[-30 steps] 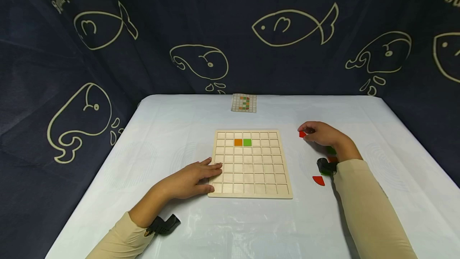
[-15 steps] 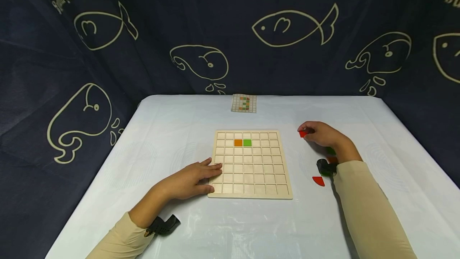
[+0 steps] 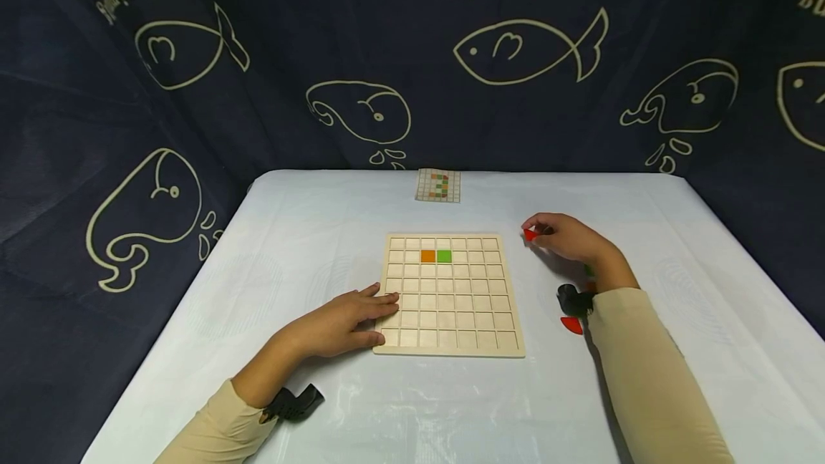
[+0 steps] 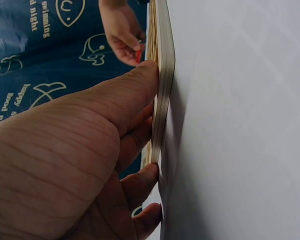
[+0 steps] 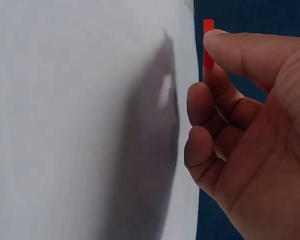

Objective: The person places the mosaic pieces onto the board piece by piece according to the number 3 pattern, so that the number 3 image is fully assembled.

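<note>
My right hand (image 3: pixel 570 240) pinches a small flat red piece (image 3: pixel 530 235) between thumb and fingers, above the white table to the right of the board. In the right wrist view the red piece (image 5: pixel 208 55) shows edge-on, its other fingers curled below. The wooden grid board (image 3: pixel 454 321) lies mid-table. An orange square (image 3: pixel 428 256) and a green square (image 3: pixel 444 256) sit side by side in its second row from the far edge. My left hand (image 3: pixel 344 321) rests with fingers spread on the board's left edge; the left wrist view shows the thumb (image 4: pixel 140 80) against that edge.
A card (image 3: pixel 438 185) printed with a coloured grid pattern lies near the table's far edge. A red quarter-circle piece (image 3: pixel 571 325) lies by the right wrist, while green and orange pieces are mostly hidden under the right forearm. A dark printed cloth (image 3: pixel 361 41) hangs behind.
The right hand has shifted a little left and away from me with the red piece, tilting it. My left hand and the board have stayed put.
</note>
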Motion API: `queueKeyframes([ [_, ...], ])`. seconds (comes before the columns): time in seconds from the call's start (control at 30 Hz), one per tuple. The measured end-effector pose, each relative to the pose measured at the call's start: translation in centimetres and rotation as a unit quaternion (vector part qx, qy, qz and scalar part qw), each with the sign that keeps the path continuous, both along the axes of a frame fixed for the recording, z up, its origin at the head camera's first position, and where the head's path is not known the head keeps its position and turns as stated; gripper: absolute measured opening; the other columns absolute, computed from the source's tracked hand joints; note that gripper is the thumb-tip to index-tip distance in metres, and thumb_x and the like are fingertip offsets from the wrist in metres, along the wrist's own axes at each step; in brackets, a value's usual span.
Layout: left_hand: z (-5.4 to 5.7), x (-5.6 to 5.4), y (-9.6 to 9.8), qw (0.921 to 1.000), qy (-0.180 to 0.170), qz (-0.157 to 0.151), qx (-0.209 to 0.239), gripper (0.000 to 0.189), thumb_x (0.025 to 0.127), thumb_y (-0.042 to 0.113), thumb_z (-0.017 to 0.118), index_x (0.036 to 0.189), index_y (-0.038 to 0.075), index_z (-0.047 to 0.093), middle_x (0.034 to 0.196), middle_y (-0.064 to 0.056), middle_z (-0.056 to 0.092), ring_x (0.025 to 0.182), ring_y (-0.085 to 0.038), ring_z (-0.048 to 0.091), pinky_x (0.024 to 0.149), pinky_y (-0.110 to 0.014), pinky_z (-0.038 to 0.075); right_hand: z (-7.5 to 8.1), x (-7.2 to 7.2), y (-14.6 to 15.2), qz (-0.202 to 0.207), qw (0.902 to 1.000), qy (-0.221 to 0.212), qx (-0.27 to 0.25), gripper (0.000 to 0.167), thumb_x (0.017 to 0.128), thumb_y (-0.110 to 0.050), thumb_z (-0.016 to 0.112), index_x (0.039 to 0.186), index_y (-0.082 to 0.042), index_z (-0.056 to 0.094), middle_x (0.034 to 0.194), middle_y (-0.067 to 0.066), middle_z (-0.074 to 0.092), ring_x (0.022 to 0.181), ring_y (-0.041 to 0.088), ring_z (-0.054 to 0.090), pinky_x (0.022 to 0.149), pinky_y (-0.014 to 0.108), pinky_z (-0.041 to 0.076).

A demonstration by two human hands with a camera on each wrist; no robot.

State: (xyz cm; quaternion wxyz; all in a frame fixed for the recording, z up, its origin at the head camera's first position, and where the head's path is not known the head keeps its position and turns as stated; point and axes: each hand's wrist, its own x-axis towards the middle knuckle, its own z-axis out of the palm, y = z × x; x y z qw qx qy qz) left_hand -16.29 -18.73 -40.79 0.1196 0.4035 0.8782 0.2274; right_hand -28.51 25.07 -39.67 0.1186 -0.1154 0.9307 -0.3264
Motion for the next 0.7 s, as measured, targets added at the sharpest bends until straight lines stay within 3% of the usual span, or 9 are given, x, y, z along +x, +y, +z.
queueKeyframes([
  [0.23,0.0,0.1,0.2,1.0,-0.008,0.003,0.001,0.056,0.094,0.024,0.069,0.144,0.004,0.052,0.152,-0.008,0.044,0.145,-0.038,0.027,0.113,-0.056,0.026,0.3,-0.2,-2.1,0.023,0.9994,0.025,-0.011,0.029,0.095,-0.004,0.056,0.124,-0.004,0.063,0.105,0.013,0.059,0.098,0.029,0.049,0.084,0.041,0.041],
  [0.7,0.2,0.1,0.2,0.9999,-0.006,0.006,-0.006,0.056,0.095,0.025,0.068,0.144,0.004,0.052,0.153,-0.007,0.043,0.146,-0.037,0.026,0.113,-0.056,0.026,0.3,-0.2,-6.6,0.063,0.9972,0.023,-0.033,0.028,0.094,-0.005,0.058,0.122,-0.005,0.063,0.103,0.011,0.059,0.093,0.027,0.051,0.08,0.04,0.043],
])
